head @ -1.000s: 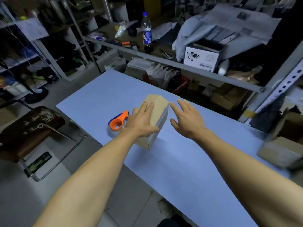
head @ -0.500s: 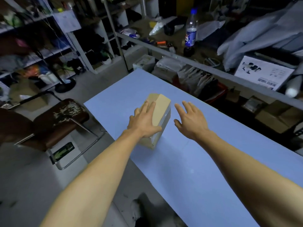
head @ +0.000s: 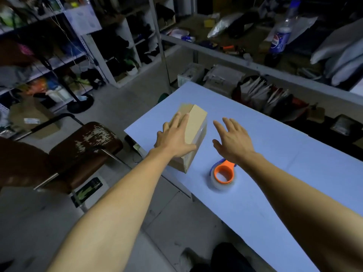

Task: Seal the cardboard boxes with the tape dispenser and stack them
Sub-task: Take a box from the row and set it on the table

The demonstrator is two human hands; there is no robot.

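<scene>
A small brown cardboard box point(head: 196, 122) stands near the left corner of the light blue table point(head: 275, 154); clear tape glints on its right side. My left hand point(head: 173, 137) lies flat on the box's top with straight fingers. My right hand point(head: 233, 141) hovers just right of the box, fingers spread, holding nothing. An orange tape dispenser point(head: 223, 174) with a clear tape roll lies on the table under my right wrist.
A worn brown chair point(head: 82, 152) stands left of the table. Metal shelves point(head: 82, 55) full of clutter line the left and back. A cola bottle point(head: 279, 40) stands on the shelf behind the table. The table's edge runs close by the box.
The box has slid toward the table's left corner under my left hand. The tape dispenser, left of the box a second ago, now lies to its right below my right hand.
</scene>
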